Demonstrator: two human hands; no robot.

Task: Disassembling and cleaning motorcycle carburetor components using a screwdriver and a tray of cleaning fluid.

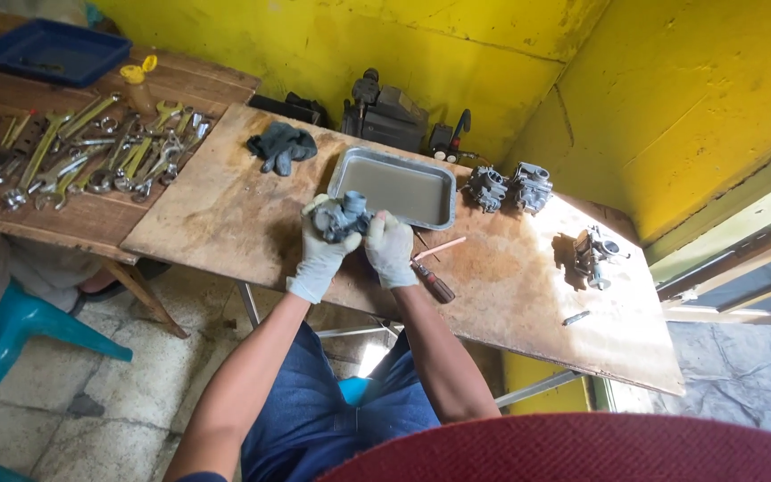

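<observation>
From my seat I see both gloved hands meeting just over the near edge of the table: my left hand cups the grey carburettor from below and the side, its grip closed around the body, while my right hand clamps the other flank, fingers wrapped on it, so the part sits steady between the two palms and lifted off the board, apparently for a close look. Just right of the right grip lie a screwdriver with a dark handle and a thin pink stick, within easy reach. Directly beyond the grips sits a shallow metal tray holding murky liquid and, as far as I can tell, nothing else. Left of it rests a dark pair of gloves; right of it stand two more carburettors, with another well apart to the right. Far left, spanners lie spread out, and a blue tray beyond them.
</observation>
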